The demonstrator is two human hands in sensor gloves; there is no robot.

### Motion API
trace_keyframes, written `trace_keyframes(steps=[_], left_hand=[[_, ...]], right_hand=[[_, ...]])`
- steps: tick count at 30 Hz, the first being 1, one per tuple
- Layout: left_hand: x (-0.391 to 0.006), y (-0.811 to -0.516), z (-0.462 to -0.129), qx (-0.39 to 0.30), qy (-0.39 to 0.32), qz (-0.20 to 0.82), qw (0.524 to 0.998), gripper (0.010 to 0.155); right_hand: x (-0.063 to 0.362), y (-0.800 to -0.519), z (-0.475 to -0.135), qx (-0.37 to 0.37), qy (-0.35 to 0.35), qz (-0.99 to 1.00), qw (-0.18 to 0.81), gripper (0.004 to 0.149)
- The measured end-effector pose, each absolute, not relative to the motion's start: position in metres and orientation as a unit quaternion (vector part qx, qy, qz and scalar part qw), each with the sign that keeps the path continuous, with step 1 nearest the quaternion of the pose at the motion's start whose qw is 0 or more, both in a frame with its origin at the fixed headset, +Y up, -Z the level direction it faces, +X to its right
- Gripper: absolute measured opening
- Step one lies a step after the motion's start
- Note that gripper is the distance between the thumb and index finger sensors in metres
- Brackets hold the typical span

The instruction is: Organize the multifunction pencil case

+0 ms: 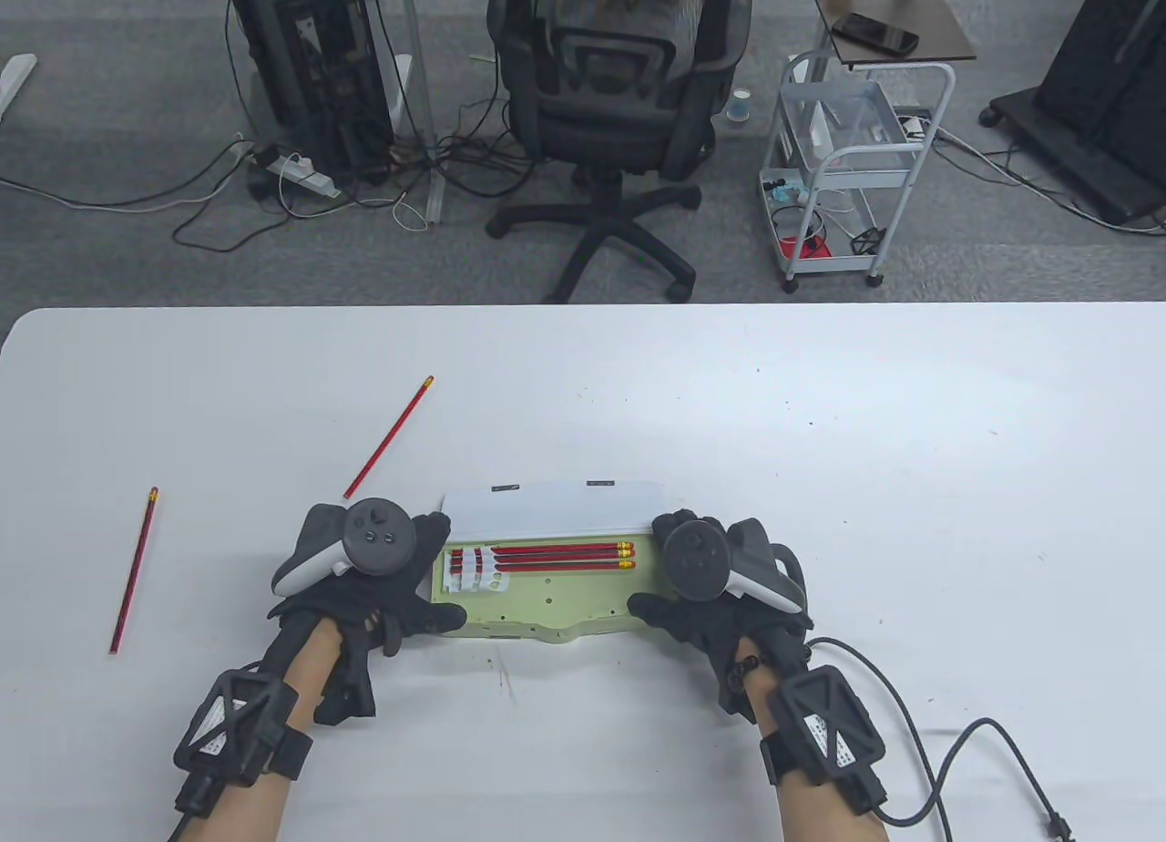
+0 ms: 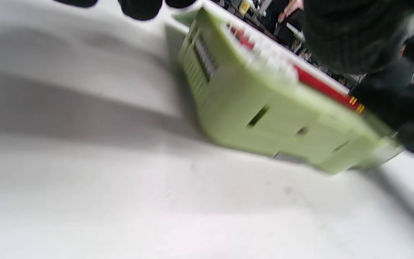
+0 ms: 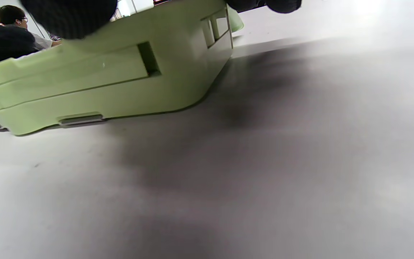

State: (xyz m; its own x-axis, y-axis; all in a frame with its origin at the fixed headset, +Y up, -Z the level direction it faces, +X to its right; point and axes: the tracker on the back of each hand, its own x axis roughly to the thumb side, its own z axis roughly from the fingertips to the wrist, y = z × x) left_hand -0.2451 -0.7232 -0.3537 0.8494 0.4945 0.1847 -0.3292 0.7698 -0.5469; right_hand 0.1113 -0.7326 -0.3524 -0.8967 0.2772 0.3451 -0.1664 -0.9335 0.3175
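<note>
The green pencil case (image 1: 537,596) lies open in the lower centre of the table view, its white lid (image 1: 551,507) raised at the far side, three red pencils (image 1: 565,556) clipped in its upper rows. Both hands likely brace it so it stays put for loading. The left hand (image 1: 364,578) grips its left end, thumb on the near edge, fingers curled round the far corner. The right hand (image 1: 720,587) holds the right end the same way. Two loose pencils, one (image 1: 389,436) up left, another (image 1: 134,570) at far left, wait on the white table (image 1: 820,423).
</note>
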Motion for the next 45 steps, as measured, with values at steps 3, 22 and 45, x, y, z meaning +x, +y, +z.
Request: trace_keyframes(steps=[3,22,45], left_hand=[[-0.262,-0.699,-0.356,-0.186,-0.123,0.268,0.937,0.086],[-0.285,-0.715,-0.476,-0.160,0.190,-0.021,0.968,0.061],[-0.268,-0.738,-0.494,-0.122,0.157,-0.138,0.970,0.043]], right_hand=[[0.111,-0.733,-0.352,0.194,0.144,0.963,0.117,0.094],[0.111,-0.734,-0.353,0.194,0.137,0.963,0.126,0.094],[0.110,-0.732,-0.354,0.194,0.144,0.964,0.109,0.094]])
